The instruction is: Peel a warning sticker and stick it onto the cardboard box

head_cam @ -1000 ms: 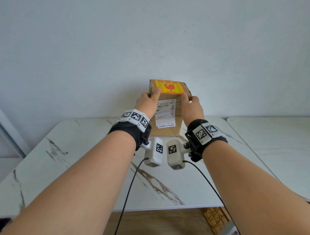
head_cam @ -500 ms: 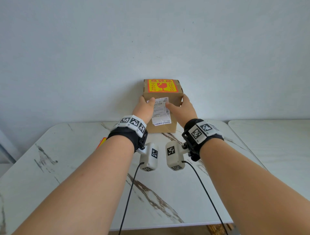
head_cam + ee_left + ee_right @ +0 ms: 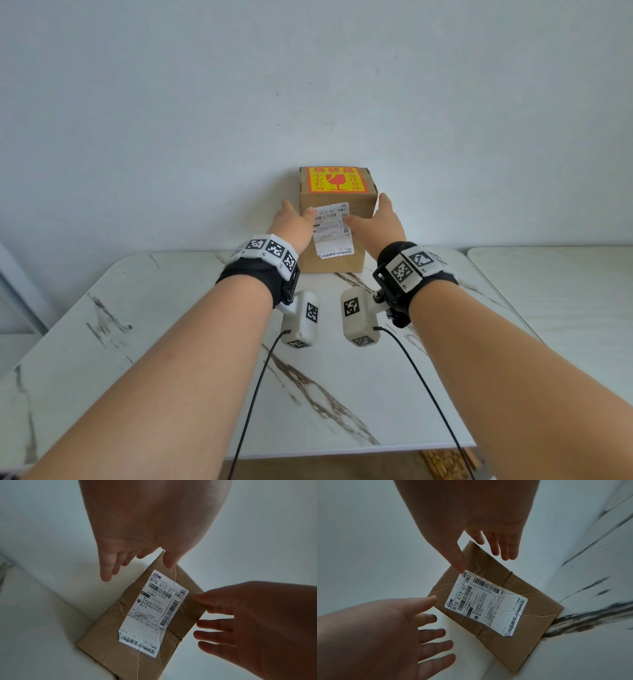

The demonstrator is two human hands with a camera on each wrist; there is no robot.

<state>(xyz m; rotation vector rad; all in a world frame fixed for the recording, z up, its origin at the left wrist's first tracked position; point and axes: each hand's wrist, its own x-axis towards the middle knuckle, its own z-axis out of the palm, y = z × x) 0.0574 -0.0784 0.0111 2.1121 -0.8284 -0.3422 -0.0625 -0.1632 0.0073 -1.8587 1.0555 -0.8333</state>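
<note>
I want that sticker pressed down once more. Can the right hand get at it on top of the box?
Probably yes. The right hand is open beside the box, and nothing covers the sticker on top.

White marble-veined table (image 3: 171, 342) carries the cardboard box (image 3: 356, 202) at its far edge

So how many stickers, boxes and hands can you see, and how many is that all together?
Stickers: 2, the warning sticker and the white shipping label
Boxes: 1, the cardboard box
Hands: 2, the left hand and the right hand
Total: 5
</note>
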